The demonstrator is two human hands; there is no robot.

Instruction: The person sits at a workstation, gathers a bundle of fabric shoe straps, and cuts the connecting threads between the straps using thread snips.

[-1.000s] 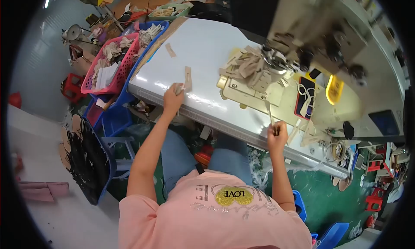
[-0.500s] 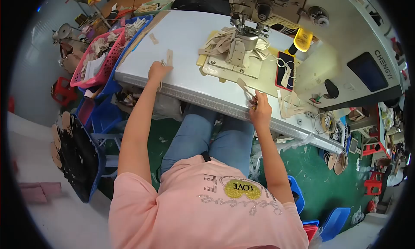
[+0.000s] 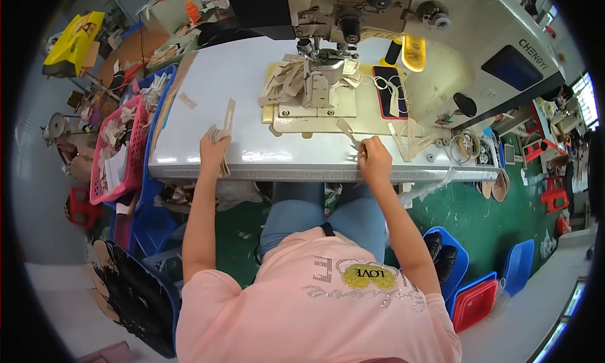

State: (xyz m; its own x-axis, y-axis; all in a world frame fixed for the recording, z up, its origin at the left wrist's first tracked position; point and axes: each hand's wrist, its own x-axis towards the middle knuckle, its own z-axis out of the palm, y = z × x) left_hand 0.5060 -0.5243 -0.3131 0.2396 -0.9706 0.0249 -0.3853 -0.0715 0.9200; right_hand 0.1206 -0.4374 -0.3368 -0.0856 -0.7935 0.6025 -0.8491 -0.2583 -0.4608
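My left hand (image 3: 215, 154) is closed around a bundle of beige fabric strips (image 3: 223, 168) near the front left of the sewing table (image 3: 265, 155). One longer strip (image 3: 230, 114) extends past my fingers; whether I grip it or it lies on the table, I cannot tell. My right hand (image 3: 377, 161) is closed on what look like small thread snips (image 3: 357, 147), partly hidden by my fingers. Just beyond their tips is a beige piece (image 3: 345, 129). Ahead, the sewing machine (image 3: 320, 89) has a pile of beige strips (image 3: 285, 79) around its needle area.
A phone (image 3: 391, 92) and a yellow holder (image 3: 413, 53) are right of the needle area. Rings and loose strips (image 3: 406, 142) are at the right front. A pink basket (image 3: 137, 152) stands left. Another beige scrap (image 3: 188, 100) lies on the table.
The view has tilted and turned, so the table sits lower and further left. My left hand's bundle shows more clearly now. Both hands keep their grip.
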